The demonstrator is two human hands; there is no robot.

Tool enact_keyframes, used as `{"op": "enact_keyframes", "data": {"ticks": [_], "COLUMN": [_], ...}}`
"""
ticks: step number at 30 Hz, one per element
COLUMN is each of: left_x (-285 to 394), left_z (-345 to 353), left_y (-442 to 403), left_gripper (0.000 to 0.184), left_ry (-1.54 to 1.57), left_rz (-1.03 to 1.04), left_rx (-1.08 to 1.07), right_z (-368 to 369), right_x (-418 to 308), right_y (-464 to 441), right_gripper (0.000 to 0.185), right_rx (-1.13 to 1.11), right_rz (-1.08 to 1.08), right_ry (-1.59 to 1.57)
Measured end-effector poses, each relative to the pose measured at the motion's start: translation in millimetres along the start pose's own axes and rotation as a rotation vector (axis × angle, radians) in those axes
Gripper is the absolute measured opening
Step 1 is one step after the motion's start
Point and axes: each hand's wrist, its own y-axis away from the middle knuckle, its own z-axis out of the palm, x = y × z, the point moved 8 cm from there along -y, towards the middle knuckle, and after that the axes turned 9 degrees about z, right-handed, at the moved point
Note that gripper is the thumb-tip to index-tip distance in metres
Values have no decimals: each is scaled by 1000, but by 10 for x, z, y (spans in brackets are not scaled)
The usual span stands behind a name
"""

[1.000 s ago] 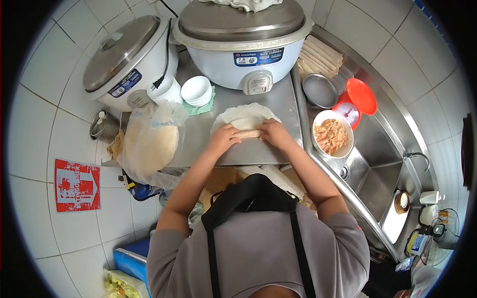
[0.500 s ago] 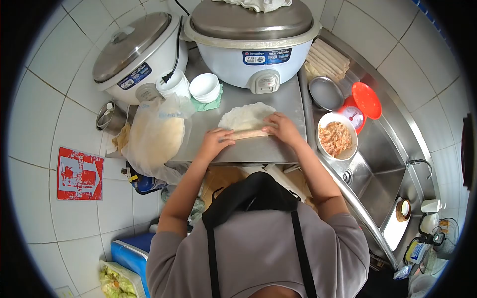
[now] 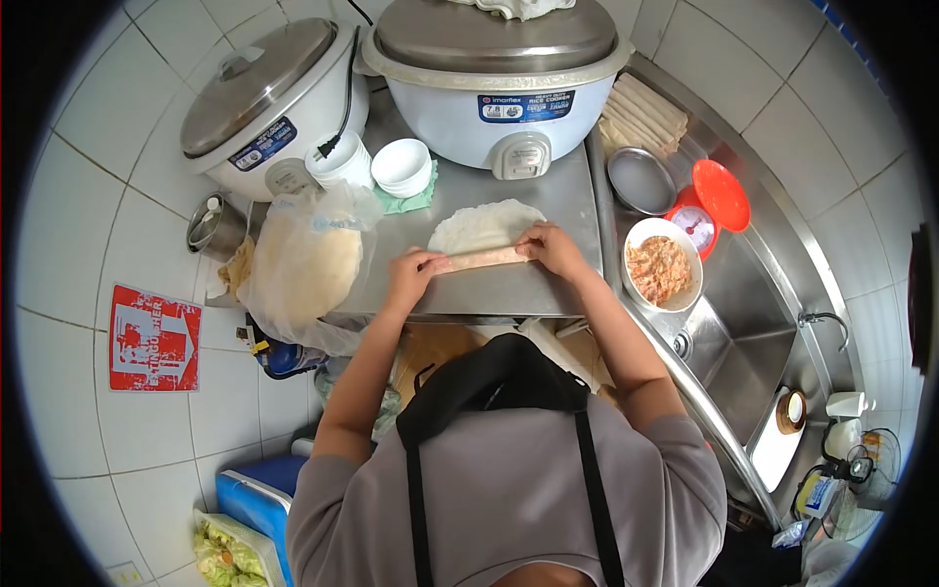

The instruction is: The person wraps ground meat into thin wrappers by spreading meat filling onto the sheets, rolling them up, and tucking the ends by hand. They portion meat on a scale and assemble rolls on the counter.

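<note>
A thin pale round wrapper (image 3: 486, 223) lies on the steel table, its near edge rolled into a tube. This partly rolled spring roll (image 3: 481, 259) runs left to right, with a pinkish filling showing faintly through. My left hand (image 3: 415, 274) pinches its left end between thumb and fingers. At the right end, my right hand (image 3: 550, 248) grips the tube the same way. Beyond my right hand, a white bowl (image 3: 636, 235) holds an orange-pink minced filling (image 3: 659, 270). To the left of my left hand sits a stack of round wrappers (image 3: 305, 269) in a clear plastic bag.
Two large rice cookers (image 3: 494, 93) stand at the back, with white bowls (image 3: 401, 166) before one. On the right are finished rolls (image 3: 646, 112), a metal dish (image 3: 642, 183), a red scale (image 3: 695, 226) and a steel sink (image 3: 748, 338). A metal container (image 3: 220, 230) stands left.
My left fingers have drawn out to the left end of the roll, and my right fingers have shifted slightly on theirs. More of the rolled tube shows between my hands.
</note>
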Motion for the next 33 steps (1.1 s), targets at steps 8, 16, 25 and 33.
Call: {"op": "enact_keyframes", "data": {"ticks": [8,16,25,33], "left_x": [576,854,436,539], "left_z": [184,373,636,324], "left_y": [-102,-237,-550,-319], "left_gripper": [20,22,25,25], "left_ry": [-72,-235,-52,-159], "left_rz": [336,468,279,486], "left_rx": [-1,-3,-217,3], "right_z": [-102,163,48,162], "right_x": [-80,-229,-477,-177], "right_y": [-156,-146,-37,-363], "right_gripper": [13,12,13,12], "right_rx": [117,33,107,68], "right_rz": [-119,-227,-327,-231], "right_ry": [211,0,60,73]}}
